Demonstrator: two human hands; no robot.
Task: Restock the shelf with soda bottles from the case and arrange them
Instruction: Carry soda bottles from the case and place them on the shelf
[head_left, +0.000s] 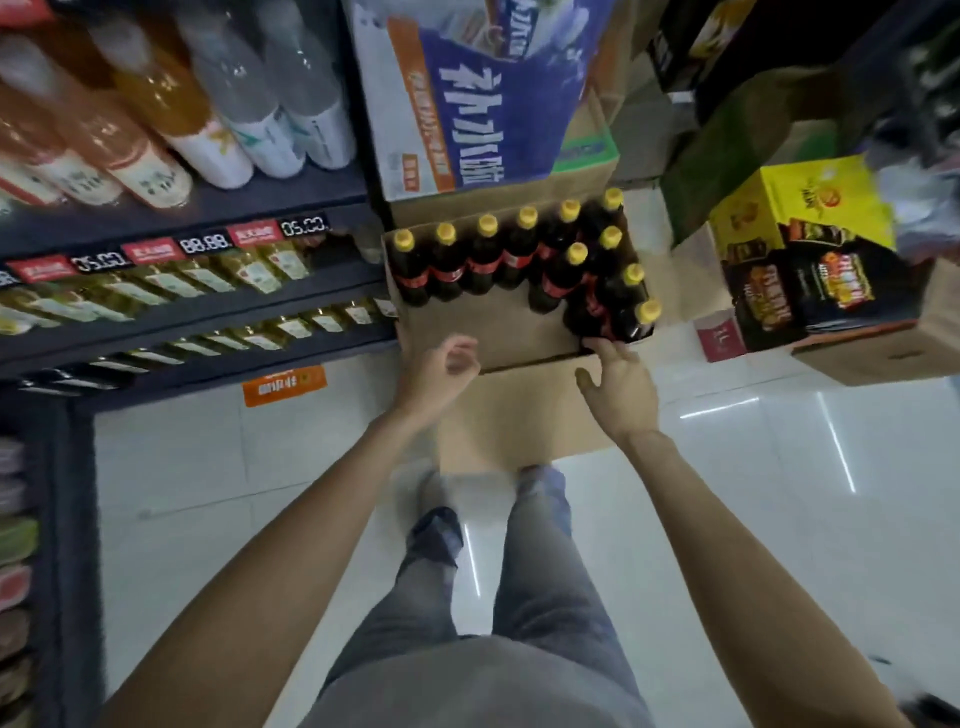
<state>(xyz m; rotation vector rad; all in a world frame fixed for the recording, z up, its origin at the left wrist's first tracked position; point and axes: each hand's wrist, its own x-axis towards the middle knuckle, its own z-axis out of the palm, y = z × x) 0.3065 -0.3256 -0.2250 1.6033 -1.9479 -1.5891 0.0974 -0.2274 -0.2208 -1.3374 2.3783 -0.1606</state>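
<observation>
Shelf (208, 306): dark metal racking left of the left hand, tiers of pale yellow-green bottles below, orange and clear bottles above; price strips read "05.00" and "88.88" beside red tags.
Floor (208, 467): glossy white tile under both hands, streaked with light glare; an orange sticker, its writing too blurred to read, lies left of the left hand.
Blue carton (467, 104): printed cardboard with large white Chinese characters, beyond the case.
Yellow box (800, 208): stacked on brown cartons right of the right hand.
Case (493, 332): open brown cardboard, just ahead of both hands.
Soda bottles (488, 254): dark cola, yellow caps, red labels, standing in the case's far row and right side.
Right hand (618, 389): fingers extended, tips touching the nearest bottle.
Left hand (441, 369): loosely curled, holding nothing, over the case's near edge.
</observation>
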